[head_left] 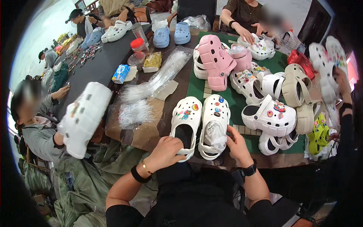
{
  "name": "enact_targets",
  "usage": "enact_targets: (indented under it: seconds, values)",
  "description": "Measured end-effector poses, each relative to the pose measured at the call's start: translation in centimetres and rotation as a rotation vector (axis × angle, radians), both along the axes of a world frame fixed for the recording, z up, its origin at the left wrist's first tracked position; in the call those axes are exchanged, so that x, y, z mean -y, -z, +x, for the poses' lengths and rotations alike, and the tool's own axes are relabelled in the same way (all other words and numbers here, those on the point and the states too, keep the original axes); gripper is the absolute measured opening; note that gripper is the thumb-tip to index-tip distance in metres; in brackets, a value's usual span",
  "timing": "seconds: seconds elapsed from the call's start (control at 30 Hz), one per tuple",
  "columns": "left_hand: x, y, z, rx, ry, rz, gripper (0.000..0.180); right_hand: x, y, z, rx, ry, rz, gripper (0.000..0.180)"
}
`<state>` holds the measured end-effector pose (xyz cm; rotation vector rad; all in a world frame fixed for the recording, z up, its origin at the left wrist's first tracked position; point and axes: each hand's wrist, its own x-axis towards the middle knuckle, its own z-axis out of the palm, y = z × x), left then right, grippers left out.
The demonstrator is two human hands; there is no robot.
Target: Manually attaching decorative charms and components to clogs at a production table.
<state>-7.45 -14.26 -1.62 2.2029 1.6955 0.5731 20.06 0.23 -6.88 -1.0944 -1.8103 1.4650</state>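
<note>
Two white charm-studded clogs [200, 125]

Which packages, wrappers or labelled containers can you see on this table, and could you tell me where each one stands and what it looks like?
Blue and white packet: small, rectangular, at the dark table's edge, left of the clogs.
Yellow pouch: crinkled, beside the blue packet, toward the far side.
Red-lidded jar: clear and round, just behind the yellow pouch.
Clear plastic bags: long loose heap, in front of the pouch.
</note>
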Motion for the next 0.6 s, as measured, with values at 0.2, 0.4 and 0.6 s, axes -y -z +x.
enact_targets:
  seconds: [0.2, 0.4, 0.6]
  values:
    - [-1.0, -0.9, 0.8, 0.186, -0.161, -0.064, 0.027, 2.2, -7.6, -1.1, 0.019, 0.224, 0.59, 0.032]
    - [-1.9, -1.4, 1.4, 0.246, -0.192, -0.049, 0.031, 4.2, -8.8, -2.8, 0.513, -0.284, 0.987, 0.021]
    - [-1.8, -1.1, 1.3, 0.236, -0.125, -0.025, 0.038, 2.4, -8.3, -3.0, 0.451, -0.47, 0.951, 0.02]
